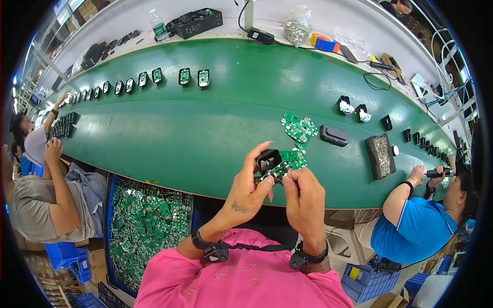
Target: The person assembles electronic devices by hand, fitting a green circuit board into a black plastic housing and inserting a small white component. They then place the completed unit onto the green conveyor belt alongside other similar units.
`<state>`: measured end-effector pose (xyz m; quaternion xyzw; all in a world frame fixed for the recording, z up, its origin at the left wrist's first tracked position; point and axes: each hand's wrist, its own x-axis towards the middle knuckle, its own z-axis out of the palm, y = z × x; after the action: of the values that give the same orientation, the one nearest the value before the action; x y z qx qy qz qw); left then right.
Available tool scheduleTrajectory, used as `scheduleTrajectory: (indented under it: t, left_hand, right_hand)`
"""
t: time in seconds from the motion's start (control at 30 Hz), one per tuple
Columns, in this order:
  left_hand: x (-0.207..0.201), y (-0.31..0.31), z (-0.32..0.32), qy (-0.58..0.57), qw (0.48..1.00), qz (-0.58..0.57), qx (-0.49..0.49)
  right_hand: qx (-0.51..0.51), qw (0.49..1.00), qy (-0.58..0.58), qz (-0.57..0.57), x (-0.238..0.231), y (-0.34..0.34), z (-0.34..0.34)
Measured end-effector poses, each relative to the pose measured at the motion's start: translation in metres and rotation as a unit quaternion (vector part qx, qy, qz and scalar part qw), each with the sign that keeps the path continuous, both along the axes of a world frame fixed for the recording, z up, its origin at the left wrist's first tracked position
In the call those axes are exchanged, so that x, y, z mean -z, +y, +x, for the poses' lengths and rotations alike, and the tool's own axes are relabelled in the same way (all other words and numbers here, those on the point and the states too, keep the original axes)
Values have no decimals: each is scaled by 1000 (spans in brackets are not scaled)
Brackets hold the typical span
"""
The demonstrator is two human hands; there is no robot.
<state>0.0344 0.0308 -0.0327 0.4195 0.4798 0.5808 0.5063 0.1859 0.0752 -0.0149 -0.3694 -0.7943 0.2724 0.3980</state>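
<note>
Two hands meet at a black case [268, 161] and a green board [280, 170], held over the near edge of the bench [179, 133].
The left hand [241, 191] grips the case between thumb and fingers, its hollow side up, likely so the inside is easy to reach. The right hand [305, 199] has finger and thumb pinched close by the board; I cannot tell just what they grasp. A pile [299, 128] of boards lies just past the hands, maybe so they are quick to grab. The case looks hard and boxy; the boards are thin, flat and bumpy with silver bits.
</note>
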Motion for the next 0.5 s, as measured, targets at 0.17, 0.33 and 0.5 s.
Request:
scheduleTrajectory:
  t: [0.17,0.33,0.5]
  left_hand:
    - [-8,-5,-2,127,991,28,-11]
    - [-9,-7,1,169,983,65,-33]
    - [-8,-7,1,111,992,57,-11]
  right_hand:
    - [-14,996,-83,42,-6,-3,-1]
    - [-31,999,-24,24,-7,-6,-2]
    - [-7,990,112,-90,10,-17,-3]
